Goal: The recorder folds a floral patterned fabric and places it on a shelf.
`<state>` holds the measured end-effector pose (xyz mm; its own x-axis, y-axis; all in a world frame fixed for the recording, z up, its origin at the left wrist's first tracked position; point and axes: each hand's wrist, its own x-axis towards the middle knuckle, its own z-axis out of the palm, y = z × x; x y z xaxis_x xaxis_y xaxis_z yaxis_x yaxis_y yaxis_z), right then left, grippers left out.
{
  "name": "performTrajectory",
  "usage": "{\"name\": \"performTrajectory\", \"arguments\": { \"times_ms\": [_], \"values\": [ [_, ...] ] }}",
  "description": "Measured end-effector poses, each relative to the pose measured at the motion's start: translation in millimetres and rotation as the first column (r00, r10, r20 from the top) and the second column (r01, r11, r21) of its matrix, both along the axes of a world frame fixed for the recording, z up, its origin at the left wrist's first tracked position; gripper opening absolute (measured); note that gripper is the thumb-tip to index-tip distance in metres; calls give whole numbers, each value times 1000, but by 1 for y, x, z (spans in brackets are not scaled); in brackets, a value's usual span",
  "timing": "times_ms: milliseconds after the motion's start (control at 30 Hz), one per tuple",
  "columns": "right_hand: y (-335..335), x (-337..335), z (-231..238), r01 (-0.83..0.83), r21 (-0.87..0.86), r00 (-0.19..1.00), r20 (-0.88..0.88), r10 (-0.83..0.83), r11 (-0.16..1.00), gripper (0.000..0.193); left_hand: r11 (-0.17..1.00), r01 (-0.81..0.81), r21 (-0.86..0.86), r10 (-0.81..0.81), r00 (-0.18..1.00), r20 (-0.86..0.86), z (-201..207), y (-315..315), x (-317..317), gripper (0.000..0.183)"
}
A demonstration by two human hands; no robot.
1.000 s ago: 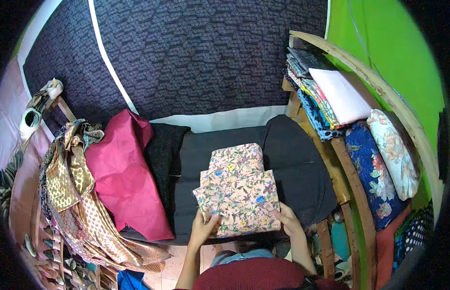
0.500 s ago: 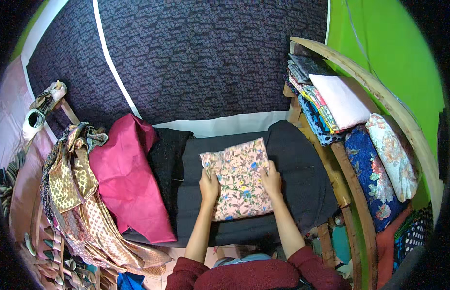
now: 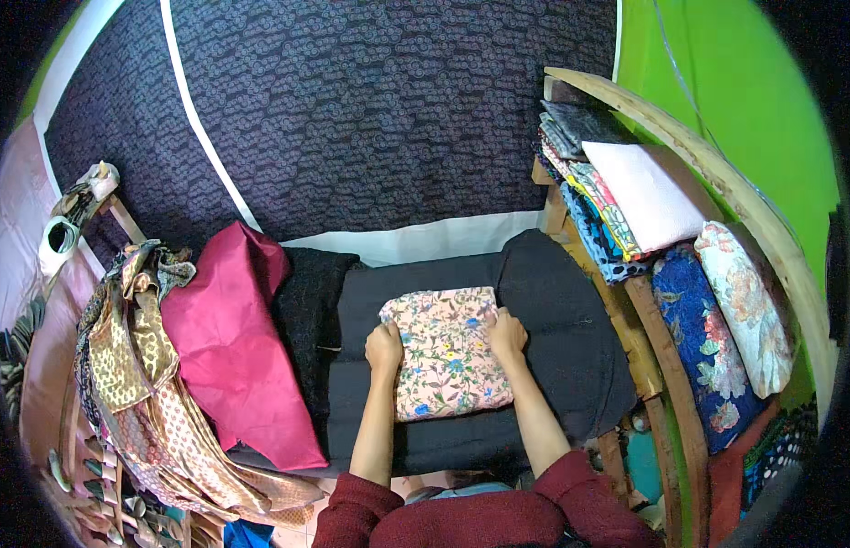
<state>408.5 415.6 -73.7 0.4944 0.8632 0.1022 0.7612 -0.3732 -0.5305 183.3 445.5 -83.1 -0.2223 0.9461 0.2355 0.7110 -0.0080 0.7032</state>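
Observation:
A folded pink floral cloth point(image 3: 451, 361) lies on a black-covered padded surface point(image 3: 562, 365) in front of me. My left hand point(image 3: 384, 347) grips its left edge near the far corner, fingers curled. On the opposite edge, my right hand point(image 3: 507, 334) has its fingers closed over the cloth at about the same height. Blue and yellow flowers with green leaves cover the fabric. What lies under the cloth, beneath both hands, is hidden.
Left of the black surface hang a magenta cloth point(image 3: 233, 347) and patterned gold scarves point(image 3: 137, 342). To the right, a wooden rack point(image 3: 667, 402) holds folded fabrics, a white one point(image 3: 649, 196) on top, beside a blue floral cloth point(image 3: 694, 338). Dark patterned fabric point(image 3: 379, 110) covers the wall behind.
The floral cloth's far edge has come down toward me and looks level now. Both hands keep their grip at its sides. The whole view has shifted slightly.

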Motion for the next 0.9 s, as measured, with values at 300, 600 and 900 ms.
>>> {"name": "performTrajectory", "arguments": {
  "times_ms": [300,600,900],
  "values": [
    [13,4,-10,-97,3,995,18,97,995,34,1000,11,-25,-16,978,-207,-6,16,-1,38],
    [-16,42,-11,-211,371,909,-266,321,904,35,932,208,298,-145,965,-220,26,-19,-13,52],
    [-142,31,25,-531,231,710,-403,577,815,25,912,394,-118,-408,835,-368,25,-77,42,58]
  ]
}}
